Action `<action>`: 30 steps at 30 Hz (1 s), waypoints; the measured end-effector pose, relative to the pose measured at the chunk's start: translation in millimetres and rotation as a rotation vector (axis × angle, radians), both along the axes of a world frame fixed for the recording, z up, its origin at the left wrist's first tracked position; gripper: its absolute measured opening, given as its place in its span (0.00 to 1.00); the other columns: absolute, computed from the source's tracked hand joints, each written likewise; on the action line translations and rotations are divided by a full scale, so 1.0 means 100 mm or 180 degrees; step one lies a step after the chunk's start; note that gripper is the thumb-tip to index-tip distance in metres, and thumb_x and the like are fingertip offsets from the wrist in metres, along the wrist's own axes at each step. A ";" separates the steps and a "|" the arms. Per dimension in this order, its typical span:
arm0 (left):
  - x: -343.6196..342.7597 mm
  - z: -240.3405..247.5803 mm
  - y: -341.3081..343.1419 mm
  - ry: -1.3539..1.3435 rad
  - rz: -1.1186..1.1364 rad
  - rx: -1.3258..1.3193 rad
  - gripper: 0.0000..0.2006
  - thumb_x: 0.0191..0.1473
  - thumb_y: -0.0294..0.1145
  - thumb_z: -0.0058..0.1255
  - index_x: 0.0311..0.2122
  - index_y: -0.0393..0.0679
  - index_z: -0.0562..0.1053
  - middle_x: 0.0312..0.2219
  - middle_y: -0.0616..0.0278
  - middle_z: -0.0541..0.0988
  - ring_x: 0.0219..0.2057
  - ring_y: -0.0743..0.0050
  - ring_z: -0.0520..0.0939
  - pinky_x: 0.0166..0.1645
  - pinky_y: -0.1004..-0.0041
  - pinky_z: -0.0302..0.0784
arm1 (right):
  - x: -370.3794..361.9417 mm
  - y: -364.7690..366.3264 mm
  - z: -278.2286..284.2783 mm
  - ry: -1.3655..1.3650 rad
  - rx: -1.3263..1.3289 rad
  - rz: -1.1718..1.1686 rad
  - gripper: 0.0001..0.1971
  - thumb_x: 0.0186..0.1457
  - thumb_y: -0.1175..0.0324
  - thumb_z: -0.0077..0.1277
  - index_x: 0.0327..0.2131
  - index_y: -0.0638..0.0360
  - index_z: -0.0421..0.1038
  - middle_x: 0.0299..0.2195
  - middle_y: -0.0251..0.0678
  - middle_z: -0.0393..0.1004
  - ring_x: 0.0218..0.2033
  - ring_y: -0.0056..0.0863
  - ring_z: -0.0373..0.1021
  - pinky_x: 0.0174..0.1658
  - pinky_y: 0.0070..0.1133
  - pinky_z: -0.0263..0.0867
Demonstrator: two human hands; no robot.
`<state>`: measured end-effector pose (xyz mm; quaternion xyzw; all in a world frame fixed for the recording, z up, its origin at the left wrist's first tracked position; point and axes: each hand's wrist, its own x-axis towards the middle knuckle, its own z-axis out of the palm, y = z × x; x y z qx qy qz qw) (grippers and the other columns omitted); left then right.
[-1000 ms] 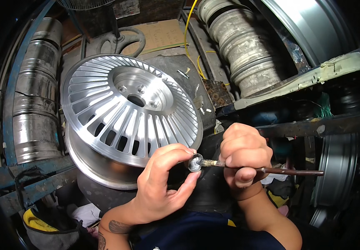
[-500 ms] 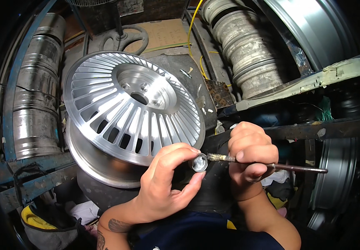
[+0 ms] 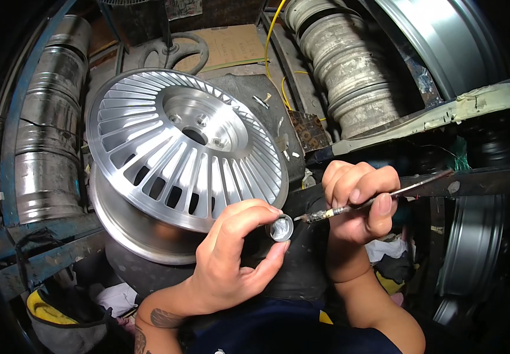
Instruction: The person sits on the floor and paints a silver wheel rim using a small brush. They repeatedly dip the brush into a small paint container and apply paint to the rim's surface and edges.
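Note:
Between thumb and forefinger, my left hand [image 3: 240,253] pinches a small round cap [image 3: 281,228] with silvery paste or paint inside, its opening turned toward me. My right hand [image 3: 361,197] grips a thin paintbrush [image 3: 349,207] by the middle of its handle. The dark, clotted bristles point left and hover just beside the cap's rim. The brush's rear end slants up to the right. Behind my left hand a large silver multi-spoke wheel rim [image 3: 149,133] lies tilted, face up, with several dark slots between its lower spokes.
Stacked metal rims [image 3: 48,130] stand at the left, and dusty ones [image 3: 355,76] at the back right. A blue metal frame [image 3: 48,253] runs along the left. A yellow cable [image 3: 268,53] hangs behind. A grey bag with yellow lining [image 3: 60,318] sits at lower left.
My right hand has turned and risen slightly, drawing the bristles a little away from the cap. The brush's rear end has swung upward. My left hand holds nearly still.

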<state>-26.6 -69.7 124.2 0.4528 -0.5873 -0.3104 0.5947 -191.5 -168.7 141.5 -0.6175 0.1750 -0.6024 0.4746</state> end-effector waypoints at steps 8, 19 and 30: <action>0.06 -0.02 0.03 -0.0237 -0.0348 0.0069 0.29 0.44 0.11 0.60 0.51 0.36 0.62 0.45 0.49 0.69 0.45 0.63 0.79 0.53 0.67 0.78 | 0.04 -0.04 -0.10 -0.0100 0.0283 0.0303 0.15 0.60 0.58 0.43 0.27 0.60 0.61 0.18 0.35 0.63 0.17 0.23 0.58 0.24 0.24 0.58; 0.06 -0.03 0.03 -0.0238 -0.0360 0.0093 0.29 0.44 0.11 0.60 0.51 0.36 0.62 0.46 0.48 0.70 0.46 0.62 0.80 0.52 0.68 0.77 | 0.01 -0.09 -0.11 -0.0131 0.0134 0.0318 0.15 0.60 0.58 0.41 0.27 0.59 0.60 0.17 0.35 0.63 0.16 0.22 0.57 0.24 0.23 0.57; 0.00 -0.02 0.00 0.0036 -0.0011 -0.0023 0.25 0.41 0.15 0.64 0.47 0.35 0.69 0.39 0.50 0.78 0.40 0.56 0.81 0.45 0.69 0.78 | 0.01 -0.08 -0.11 -0.0124 0.0207 0.0411 0.14 0.59 0.58 0.41 0.27 0.58 0.60 0.17 0.35 0.63 0.16 0.22 0.56 0.23 0.23 0.56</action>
